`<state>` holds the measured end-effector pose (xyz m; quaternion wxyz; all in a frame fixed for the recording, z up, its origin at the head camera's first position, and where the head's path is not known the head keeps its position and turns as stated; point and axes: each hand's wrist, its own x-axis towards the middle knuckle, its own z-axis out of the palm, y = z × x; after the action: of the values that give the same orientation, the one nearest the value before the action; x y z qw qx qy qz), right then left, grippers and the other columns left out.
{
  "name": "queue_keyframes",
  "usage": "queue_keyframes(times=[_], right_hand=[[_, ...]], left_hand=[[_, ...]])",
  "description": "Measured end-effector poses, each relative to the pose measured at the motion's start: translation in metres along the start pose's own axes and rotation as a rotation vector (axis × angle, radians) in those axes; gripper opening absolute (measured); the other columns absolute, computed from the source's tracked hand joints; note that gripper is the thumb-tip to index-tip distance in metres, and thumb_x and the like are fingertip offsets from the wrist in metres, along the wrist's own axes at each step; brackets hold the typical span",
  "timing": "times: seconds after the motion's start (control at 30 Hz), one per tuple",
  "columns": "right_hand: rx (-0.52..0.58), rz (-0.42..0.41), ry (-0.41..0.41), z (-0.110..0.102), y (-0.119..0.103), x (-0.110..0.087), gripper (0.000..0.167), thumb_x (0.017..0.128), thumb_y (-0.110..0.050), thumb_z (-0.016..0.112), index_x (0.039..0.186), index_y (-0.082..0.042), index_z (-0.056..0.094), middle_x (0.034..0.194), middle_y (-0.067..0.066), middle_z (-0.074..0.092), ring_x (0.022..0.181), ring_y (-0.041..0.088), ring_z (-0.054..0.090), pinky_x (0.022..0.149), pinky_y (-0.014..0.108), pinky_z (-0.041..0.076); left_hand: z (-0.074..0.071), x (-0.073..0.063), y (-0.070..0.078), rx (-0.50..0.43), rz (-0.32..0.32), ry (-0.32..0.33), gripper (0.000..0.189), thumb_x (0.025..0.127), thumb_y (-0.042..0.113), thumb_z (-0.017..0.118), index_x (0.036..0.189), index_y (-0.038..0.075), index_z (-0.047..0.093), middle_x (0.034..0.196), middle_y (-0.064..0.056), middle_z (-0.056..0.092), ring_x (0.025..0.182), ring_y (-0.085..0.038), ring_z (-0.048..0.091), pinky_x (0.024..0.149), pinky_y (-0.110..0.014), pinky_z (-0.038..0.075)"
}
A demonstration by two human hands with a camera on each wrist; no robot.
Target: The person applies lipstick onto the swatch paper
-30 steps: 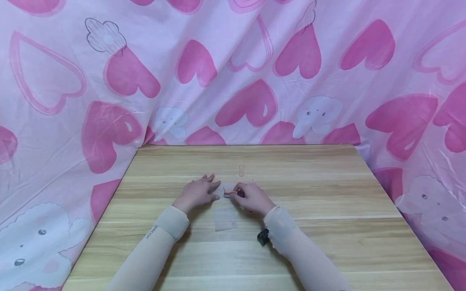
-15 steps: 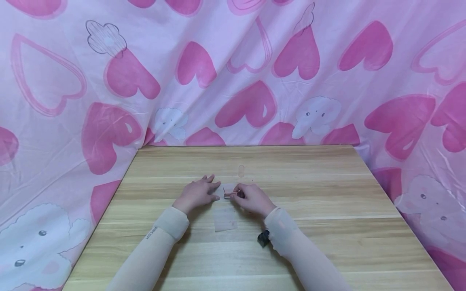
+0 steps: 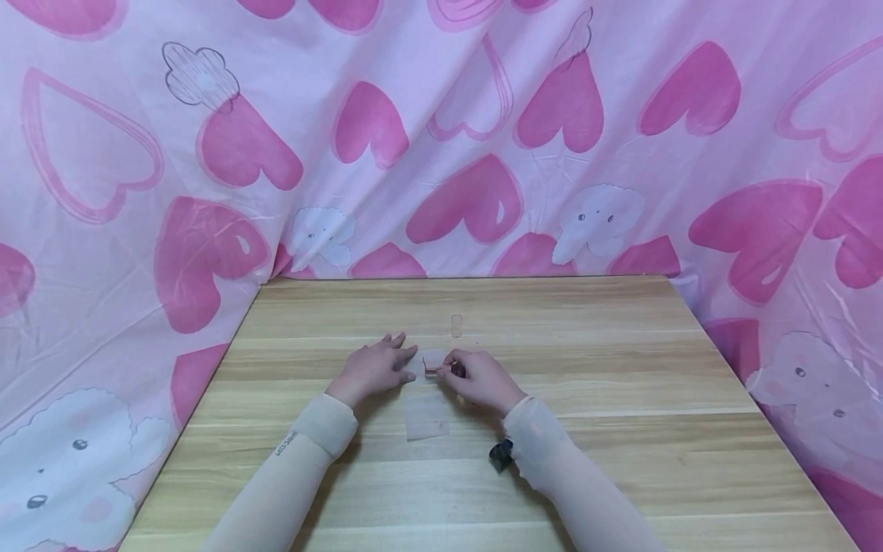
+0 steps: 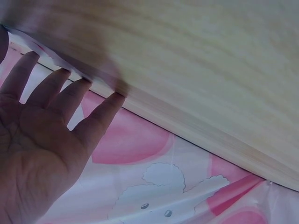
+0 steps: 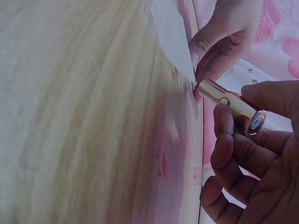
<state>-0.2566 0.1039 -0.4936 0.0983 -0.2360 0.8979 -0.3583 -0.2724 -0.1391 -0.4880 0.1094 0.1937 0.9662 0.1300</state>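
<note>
My right hand pinches a gold lipstick tube between thumb and fingers, its round-labelled base toward the palm. The tube's far end is low over a thin white paper sheet, and a dark reddish line shows beside that end in the head view. Across from it, my left hand is spread palm down with its fingertips at the paper's left edge. In the left wrist view the left fingers are nearly straight and hold nothing. Small red marks show near the paper in the right wrist view.
A small clear rounded rectangle lies on the wooden table beyond the hands. A black device sits at the right wrist. Pink heart-print cloth hangs behind the table's back edge and along both sides.
</note>
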Motion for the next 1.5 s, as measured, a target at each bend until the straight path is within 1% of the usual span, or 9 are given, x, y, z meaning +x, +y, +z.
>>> queue_keyframes(times=[0.27,0.43,0.67,0.8,1.07,1.13,1.3,1.4,1.5], right_hand=[[-0.005,0.018,0.008,0.0,0.0,-0.001,0.018,0.1,-0.039,0.062,0.101,-0.022,0.068,0.073,-0.008,0.062,0.062,0.012,0.056,0.059,0.03,0.05],[0.011,0.037,0.009,0.002,0.001,-0.002,0.017,0.099,-0.04,0.063,0.1,-0.023,0.068,0.072,-0.007,0.063,0.061,0.013,0.057,0.058,0.031,0.051],[0.009,-0.003,0.041,0.005,0.002,-0.002,0.016,0.1,-0.036,0.063,0.099,-0.021,0.069,0.072,-0.008,0.061,0.063,0.011,0.054,0.057,0.028,0.048],[0.023,-0.006,0.043,0.005,0.004,-0.004,0.016,0.1,-0.036,0.063,0.101,-0.021,0.069,0.072,-0.008,0.061,0.062,0.01,0.055,0.056,0.028,0.049],[0.09,0.06,0.021,-0.001,0.008,-0.011,0.019,0.101,-0.041,0.06,0.106,-0.024,0.067,0.075,-0.001,0.064,0.057,0.015,0.061,0.053,0.033,0.052],[0.089,0.055,0.029,-0.002,0.008,-0.012,0.018,0.101,-0.04,0.061,0.106,-0.023,0.067,0.074,-0.002,0.064,0.056,0.015,0.061,0.053,0.033,0.053],[0.104,0.047,0.04,-0.003,0.009,-0.015,0.016,0.1,-0.035,0.063,0.106,-0.021,0.067,0.073,0.0,0.064,0.055,0.015,0.06,0.052,0.032,0.052],[0.113,0.044,0.041,-0.003,0.009,-0.016,0.015,0.1,-0.033,0.064,0.106,-0.02,0.068,0.073,0.001,0.064,0.056,0.014,0.059,0.052,0.031,0.052],[0.103,0.037,0.044,-0.003,0.008,-0.016,0.017,0.1,-0.033,0.064,0.107,-0.019,0.068,0.072,-0.001,0.063,0.056,0.013,0.058,0.052,0.03,0.05]], left_hand=[[0.001,-0.001,0.0,-0.007,0.004,0.01,0.061,0.093,0.045,0.068,0.147,0.021,0.053,0.161,-0.009,0.034,0.147,-0.038,0.031,0.11,-0.069,0.029],[0.002,-0.001,-0.002,-0.012,0.011,0.01,0.061,0.094,0.046,0.067,0.148,0.022,0.052,0.161,-0.009,0.033,0.147,-0.037,0.03,0.11,-0.069,0.029],[0.002,-0.002,-0.003,-0.011,0.027,0.008,0.061,0.096,0.043,0.066,0.149,0.019,0.051,0.161,-0.011,0.033,0.146,-0.039,0.031,0.109,-0.07,0.029],[0.001,-0.005,-0.005,-0.007,0.029,0.004,0.063,0.096,0.043,0.065,0.151,0.017,0.048,0.161,-0.013,0.033,0.146,-0.041,0.031,0.109,-0.069,0.03],[-0.002,-0.014,-0.008,-0.051,0.038,-0.013,0.068,0.096,0.043,0.065,0.154,0.014,0.043,0.161,-0.019,0.029,0.147,-0.045,0.026,0.11,-0.069,0.028],[-0.003,-0.017,-0.009,-0.06,0.05,-0.003,0.069,0.096,0.042,0.066,0.153,0.012,0.043,0.161,-0.021,0.029,0.145,-0.047,0.027,0.11,-0.069,0.029],[-0.005,-0.025,-0.012,-0.067,0.058,0.025,0.069,0.096,0.04,0.066,0.153,0.009,0.043,0.159,-0.025,0.03,0.142,-0.052,0.03,0.111,-0.065,0.031],[-0.003,-0.031,-0.013,-0.07,0.054,0.033,0.07,0.096,0.04,0.066,0.153,0.009,0.042,0.159,-0.024,0.031,0.143,-0.051,0.029,0.113,-0.064,0.029],[-0.001,-0.04,-0.011,-0.082,0.051,0.034,0.07,0.096,0.041,0.066,0.153,0.01,0.042,0.16,-0.023,0.031,0.144,-0.05,0.029,0.113,-0.063,0.029]])
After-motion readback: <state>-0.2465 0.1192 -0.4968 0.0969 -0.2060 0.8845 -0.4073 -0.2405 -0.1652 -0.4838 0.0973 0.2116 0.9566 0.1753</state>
